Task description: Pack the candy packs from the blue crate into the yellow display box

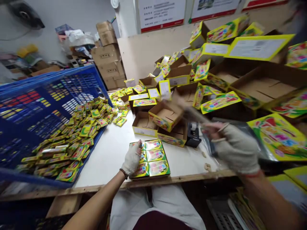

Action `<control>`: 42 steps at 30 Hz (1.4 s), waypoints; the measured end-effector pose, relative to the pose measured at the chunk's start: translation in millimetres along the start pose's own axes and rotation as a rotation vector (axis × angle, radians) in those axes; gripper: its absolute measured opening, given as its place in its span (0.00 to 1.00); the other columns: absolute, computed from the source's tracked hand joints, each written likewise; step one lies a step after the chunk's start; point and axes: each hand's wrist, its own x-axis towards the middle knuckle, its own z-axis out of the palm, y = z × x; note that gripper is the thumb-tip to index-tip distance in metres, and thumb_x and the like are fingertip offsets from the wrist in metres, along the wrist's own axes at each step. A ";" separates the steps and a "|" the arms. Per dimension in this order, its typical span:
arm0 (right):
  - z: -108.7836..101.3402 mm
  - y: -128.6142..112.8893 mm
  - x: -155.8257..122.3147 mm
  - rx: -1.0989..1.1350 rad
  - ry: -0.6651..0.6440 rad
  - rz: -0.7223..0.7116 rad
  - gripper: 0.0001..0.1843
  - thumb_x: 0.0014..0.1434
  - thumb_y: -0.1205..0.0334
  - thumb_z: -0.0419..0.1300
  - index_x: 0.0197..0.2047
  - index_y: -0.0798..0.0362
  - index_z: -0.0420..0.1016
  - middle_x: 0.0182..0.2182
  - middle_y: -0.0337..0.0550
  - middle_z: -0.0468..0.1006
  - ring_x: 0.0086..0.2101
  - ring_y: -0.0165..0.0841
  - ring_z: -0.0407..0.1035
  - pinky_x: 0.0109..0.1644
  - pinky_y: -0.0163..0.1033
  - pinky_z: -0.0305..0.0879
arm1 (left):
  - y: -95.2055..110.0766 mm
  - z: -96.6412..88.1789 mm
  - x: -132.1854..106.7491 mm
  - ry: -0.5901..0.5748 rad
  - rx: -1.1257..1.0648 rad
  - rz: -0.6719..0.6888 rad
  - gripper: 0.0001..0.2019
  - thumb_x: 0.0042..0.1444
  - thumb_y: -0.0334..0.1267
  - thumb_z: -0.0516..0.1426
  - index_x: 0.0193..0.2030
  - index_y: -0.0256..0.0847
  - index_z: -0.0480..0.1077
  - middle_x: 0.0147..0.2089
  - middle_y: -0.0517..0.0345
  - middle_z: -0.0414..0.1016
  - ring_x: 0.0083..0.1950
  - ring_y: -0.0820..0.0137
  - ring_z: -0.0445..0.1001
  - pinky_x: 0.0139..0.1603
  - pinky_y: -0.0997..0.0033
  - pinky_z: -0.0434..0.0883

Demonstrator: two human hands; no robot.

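Observation:
My left hand, in a pale fabric glove with bare fingertips, grips the left side of a shallow box near the table's front edge. Rows of shiny yellow-green packs fill this box; my hand covers part of the left row. My right hand, gloved the same way, is raised over the right of the table and smeared by motion. Its fingers are closed on a long blurred strip that points up and left; its kind cannot be made out. Beneath that hand lies dark, shiny plastic.
A blue plastic crate at left lies tipped, spilling many small packs towards the table. Open yellow boxes pile up at centre and right. A small black box stands beside them. Cardboard cartons are stacked behind.

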 end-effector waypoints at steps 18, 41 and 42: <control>125.9 27.4 -60.9 0.159 -0.366 -0.139 0.28 0.55 0.69 0.50 0.58 0.49 0.76 0.50 0.50 0.82 0.44 0.39 0.79 0.50 0.45 0.78 | -9.4 -26.7 18.1 -0.028 0.437 0.067 0.15 0.59 0.32 0.55 0.52 0.40 0.74 0.53 0.48 0.74 0.57 0.60 0.71 0.61 0.57 0.70; 169.1 14.0 -0.9 0.201 -0.589 0.343 0.11 0.52 0.61 0.56 0.32 0.51 0.80 0.31 0.43 0.82 0.33 0.37 0.73 0.41 0.41 0.71 | 47.5 21.6 37.1 -0.373 0.686 0.420 0.21 0.69 0.46 0.50 0.65 0.46 0.65 0.67 0.43 0.64 0.65 0.49 0.61 0.63 0.31 0.58; 162.5 10.2 -10.5 0.201 -0.604 0.336 0.10 0.52 0.62 0.57 0.33 0.50 0.80 0.33 0.43 0.83 0.35 0.38 0.74 0.44 0.42 0.71 | 51.4 27.1 37.8 -0.376 0.679 0.428 0.22 0.69 0.48 0.49 0.66 0.46 0.64 0.68 0.42 0.63 0.66 0.49 0.60 0.63 0.29 0.56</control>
